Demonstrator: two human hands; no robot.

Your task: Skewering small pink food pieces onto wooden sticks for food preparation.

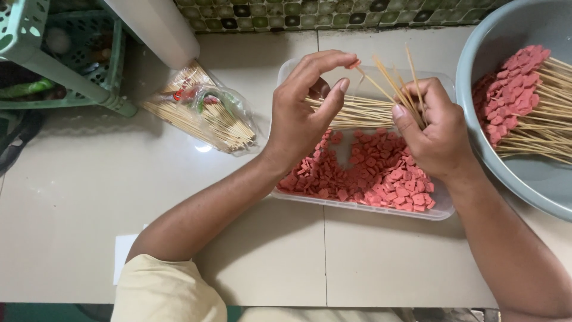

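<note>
Thin bamboo skewers (390, 83): left hand (301, 116) pinches a small pink sausage slice (354, 64) onto one tip; right hand (438, 131) clamped round the bundle, above clear plastic tray (357, 206) of slices. Grey bowl (512, 36) far right holds loaded skewers.

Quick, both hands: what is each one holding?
Left hand: pinching a small red piece at the fingertips.
Right hand: closed on a bunch of wooden skewers.

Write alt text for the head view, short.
Seen from above, a person's left hand pinches a small pink piece onto a bamboo skewer from the bundle fanned in the right hand, over a clear tray of pink pieces. A grey basin of finished skewers sits right; a bag of skewers left.
</note>
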